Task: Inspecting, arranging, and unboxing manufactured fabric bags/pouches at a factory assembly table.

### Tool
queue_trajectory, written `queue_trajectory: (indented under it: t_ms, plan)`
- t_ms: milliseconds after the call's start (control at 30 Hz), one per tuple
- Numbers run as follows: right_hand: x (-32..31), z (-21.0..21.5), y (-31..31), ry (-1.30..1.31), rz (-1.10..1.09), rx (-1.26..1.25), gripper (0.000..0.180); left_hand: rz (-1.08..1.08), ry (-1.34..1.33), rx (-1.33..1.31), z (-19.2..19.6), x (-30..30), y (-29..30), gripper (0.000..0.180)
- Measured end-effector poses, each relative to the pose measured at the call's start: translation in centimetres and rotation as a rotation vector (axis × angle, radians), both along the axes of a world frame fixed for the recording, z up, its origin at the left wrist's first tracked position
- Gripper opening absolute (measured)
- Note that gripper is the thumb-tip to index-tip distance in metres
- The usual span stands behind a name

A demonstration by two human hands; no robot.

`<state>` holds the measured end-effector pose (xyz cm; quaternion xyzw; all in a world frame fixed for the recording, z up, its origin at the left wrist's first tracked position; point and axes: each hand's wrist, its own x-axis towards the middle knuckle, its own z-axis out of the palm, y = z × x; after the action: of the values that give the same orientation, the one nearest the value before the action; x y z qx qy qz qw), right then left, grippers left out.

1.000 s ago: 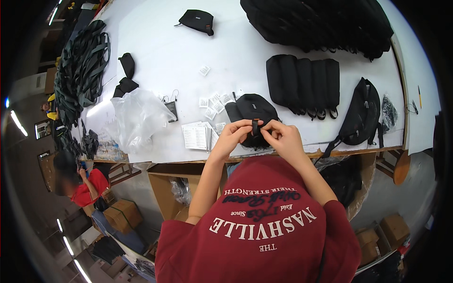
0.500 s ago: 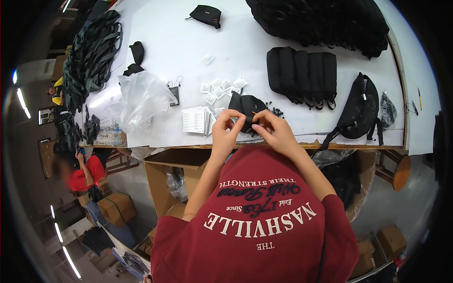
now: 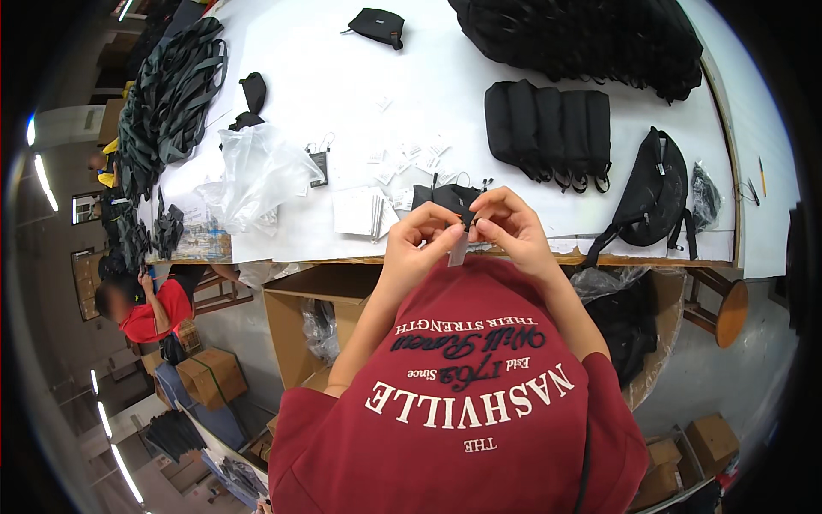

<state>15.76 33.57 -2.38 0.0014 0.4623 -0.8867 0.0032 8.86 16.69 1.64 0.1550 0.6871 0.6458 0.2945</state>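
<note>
Pinching fingertip to fingertip, a worker's left hand (image 3: 418,244) and right hand (image 3: 517,236) meet over the near edge of a white-topped table (image 3: 445,77). A narrow, pale, translucent strip (image 3: 457,252) hangs just below the grip, its upper end apparently caught between left thumb and forefinger. The right thumb and forefinger are drawn nearly together beside it; whether they hold anything cannot be told.

Half a second earlier the fingers were on a fold of black fabric and no strip showed, a change suggesting that handling has passed from cloth to strip. Directly beyond the grip lies a black fabric pouch (image 3: 444,197), partly covered by the hands, which hide any join between it and the strip.

Near the left hand, a stack of white printed cards (image 3: 353,210) and a crumpled clear plastic bag (image 3: 261,176) farther left crowd that side; small square white packets (image 3: 438,146) lie scattered beyond the pouch. Well right of the grip rests a black crescent-shaped waist bag (image 3: 648,210). Farther beyond, to the right, stand a row of padded black fabric pouches (image 3: 548,128) and a large heap of black bags (image 3: 591,43); far left sprawls a tangle of dark grey webbing straps (image 3: 167,103).
</note>
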Motion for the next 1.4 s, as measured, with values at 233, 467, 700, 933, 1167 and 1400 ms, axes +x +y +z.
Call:
queue_trajectory:
  t_ms: [233, 467, 700, 933, 1167, 1400]
  plan:
    - [0.0, 0.0, -0.2, -0.008, 0.01, 0.014, 0.014, -0.099, 0.067, -0.079, 0.3, 0.0, -0.2, 0.006]
    - [0.0, 0.1, -0.1, -0.004, 0.086, 0.047, 0.013, -0.159, 0.02, -0.052, 0.1, -0.5, -0.3, 0.006]
    - [0.1, 0.5, -0.1, -0.031, 0.128, 0.023, 0.015, -0.194, 0.011, -0.071, -0.2, -0.8, -0.5, 0.008]
    - [0.1, 0.2, -0.4, -0.012, 0.119, -0.019, 0.015, -0.179, 0.029, -0.064, -0.4, -0.7, -0.6, 0.008]
    - [0.2, 0.5, -0.4, -0.018, 0.096, 0.001, 0.015, -0.168, 0.011, -0.055, 0.2, -0.5, 0.0, 0.007]
    - [0.2, 1.2, 0.3, 0.06, 0.043, 0.35, 0.016, -0.233, 0.102, -0.178, 0.8, -0.5, 0.4, 0.005]
